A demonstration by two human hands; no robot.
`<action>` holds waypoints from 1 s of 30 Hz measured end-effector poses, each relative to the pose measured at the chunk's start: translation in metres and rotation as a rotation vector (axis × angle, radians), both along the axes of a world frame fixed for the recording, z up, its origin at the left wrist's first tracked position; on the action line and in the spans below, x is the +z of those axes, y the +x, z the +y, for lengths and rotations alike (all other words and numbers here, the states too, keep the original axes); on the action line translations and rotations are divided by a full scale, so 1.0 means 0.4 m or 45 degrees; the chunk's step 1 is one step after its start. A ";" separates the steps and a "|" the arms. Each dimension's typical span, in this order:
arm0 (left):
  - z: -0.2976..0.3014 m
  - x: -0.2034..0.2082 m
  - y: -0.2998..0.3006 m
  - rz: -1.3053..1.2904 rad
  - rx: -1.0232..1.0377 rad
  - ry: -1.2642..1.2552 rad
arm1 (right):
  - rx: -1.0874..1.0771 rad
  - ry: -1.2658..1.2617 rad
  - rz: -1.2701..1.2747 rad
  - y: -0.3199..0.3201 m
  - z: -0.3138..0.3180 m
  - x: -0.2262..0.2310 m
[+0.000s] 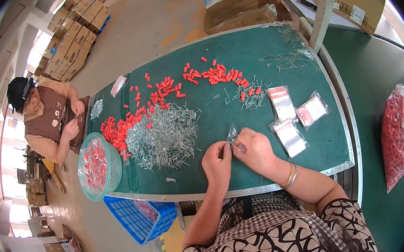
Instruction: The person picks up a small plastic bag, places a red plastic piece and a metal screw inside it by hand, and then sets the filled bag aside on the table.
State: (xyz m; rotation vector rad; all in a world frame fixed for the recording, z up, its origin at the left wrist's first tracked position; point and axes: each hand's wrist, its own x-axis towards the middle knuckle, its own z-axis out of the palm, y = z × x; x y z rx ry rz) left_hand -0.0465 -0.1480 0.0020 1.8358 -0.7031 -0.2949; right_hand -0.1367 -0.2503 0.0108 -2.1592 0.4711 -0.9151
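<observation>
Over the near part of the green table [275,167], both my hands are closed on one small clear plastic bag [232,133]. My left hand [217,164] pinches its lower left side, and my right hand [256,152] grips it from the right with curled fingers. What the bag contains is too small to make out. Left of my hands lies a large heap of thin silvery screws or nails [164,139]. Small red plastic pieces [114,131] are heaped beside it. More red pieces [221,76] lie farther off, near some scattered metal pins [253,100]. Small flat clear bags [289,137] rest right of my hands.
A green basket [116,170] with bagged red pieces stands at the table's left edge, above a blue crate [131,221]. Across the left end a person [53,112] handles something small. On the right are a metal post [325,7] and a big bag of red pieces [399,137].
</observation>
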 end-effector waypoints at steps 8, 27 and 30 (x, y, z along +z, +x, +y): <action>-0.009 0.011 0.019 -0.577 0.047 0.095 | -0.080 -0.155 -0.068 -0.001 -0.003 0.010; 0.061 0.110 0.052 0.093 -0.295 0.214 | 0.487 0.071 0.121 -0.009 -0.020 0.049; 0.070 0.105 0.064 0.166 -0.327 0.206 | 0.534 0.181 0.009 0.002 -0.018 0.032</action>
